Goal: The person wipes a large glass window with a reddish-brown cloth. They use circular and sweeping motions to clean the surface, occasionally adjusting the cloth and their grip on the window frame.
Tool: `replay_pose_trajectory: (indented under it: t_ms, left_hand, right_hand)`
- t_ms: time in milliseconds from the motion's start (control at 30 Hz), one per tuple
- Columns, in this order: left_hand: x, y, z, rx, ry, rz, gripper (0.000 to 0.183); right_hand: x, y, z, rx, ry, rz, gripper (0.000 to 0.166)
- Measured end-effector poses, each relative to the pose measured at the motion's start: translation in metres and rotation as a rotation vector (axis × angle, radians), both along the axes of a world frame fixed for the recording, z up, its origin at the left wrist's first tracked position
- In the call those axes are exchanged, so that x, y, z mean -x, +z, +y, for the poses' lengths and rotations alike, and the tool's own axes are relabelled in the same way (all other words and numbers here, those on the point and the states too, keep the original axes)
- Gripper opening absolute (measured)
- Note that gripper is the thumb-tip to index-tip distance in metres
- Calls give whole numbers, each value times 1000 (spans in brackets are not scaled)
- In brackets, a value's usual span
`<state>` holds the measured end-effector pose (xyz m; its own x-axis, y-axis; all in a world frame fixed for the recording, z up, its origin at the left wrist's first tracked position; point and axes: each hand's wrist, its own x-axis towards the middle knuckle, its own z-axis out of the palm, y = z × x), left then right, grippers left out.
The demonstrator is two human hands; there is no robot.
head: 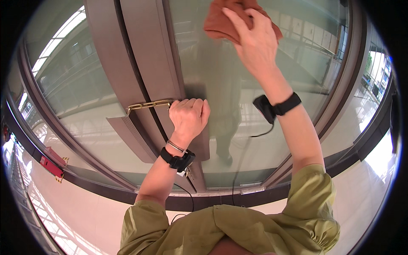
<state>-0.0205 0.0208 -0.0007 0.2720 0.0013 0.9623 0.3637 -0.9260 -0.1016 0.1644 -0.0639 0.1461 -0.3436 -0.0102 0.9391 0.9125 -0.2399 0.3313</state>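
My right hand presses a folded reddish-brown cloth against the glass pane of the right-hand door, near the top of the view. Lower down, my left hand is closed around the handle of that same door; the fingers' far side is hidden. A brass-coloured chain runs from beside my left hand to the ribbed metal handle of the left-hand door. Both wrists carry black strapped devices with cables.
Brown metal door frames meet at a dark vertical gap. A dark base strip borders the pale tiled floor. A red box with yellow-black striped corners shows at the left. The glass carries reflections.
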Motion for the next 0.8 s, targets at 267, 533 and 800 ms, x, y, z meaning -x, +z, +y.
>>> replay_pose_trajectory:
  t_ms: [267, 533, 800]
  left_hand:
    - [3, 2, 4, -53, 11, -29, 27]
    - [2, 3, -2, -22, 23, -8, 28]
    - [2, 1, 3, -55, 46, -51, 31]
  right_hand:
    - [16, -142, -18, 518, 17, -119, 45]
    - [-165, -112, -149, -70, -309, 483, 50]
    - [-72, -95, -59, -29, -45, 423, 48]
